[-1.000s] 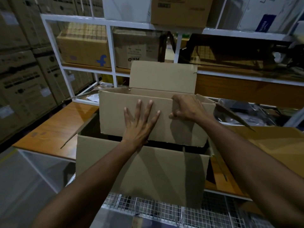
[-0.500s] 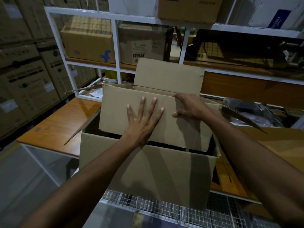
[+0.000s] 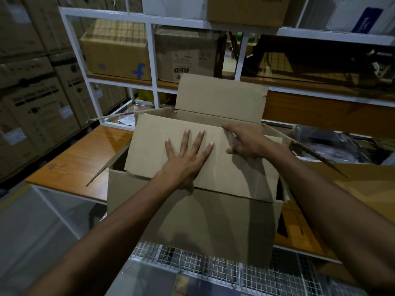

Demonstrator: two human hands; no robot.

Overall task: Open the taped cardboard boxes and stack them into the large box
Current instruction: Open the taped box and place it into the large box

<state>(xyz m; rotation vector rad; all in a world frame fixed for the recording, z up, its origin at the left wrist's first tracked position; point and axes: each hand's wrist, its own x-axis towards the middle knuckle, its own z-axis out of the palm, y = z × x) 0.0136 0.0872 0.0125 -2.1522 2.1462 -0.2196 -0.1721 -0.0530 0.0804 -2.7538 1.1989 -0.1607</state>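
A single head-worn view looks forward and steeply down from close above, both forearms reaching away from it. The bench (image 3: pixel 72 165) lies beyond and left of the fingers (image 3: pixel 199 138), with shelving (image 3: pixel 152 60) facing the camera farther off.

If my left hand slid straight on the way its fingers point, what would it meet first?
Probably the top edge of the smaller box. The left hand lies flat on its front wall; beyond that edge stands the raised back flap, though depth is unclear.

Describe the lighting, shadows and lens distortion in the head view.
Head view: dim, bluish light; the left hand and right hand cast soft shadows on the smaller box and the large box; wide-angle bending curves the white shelf frame; the forearms at the bottom edge look soft, and dark shelf corners lose detail.
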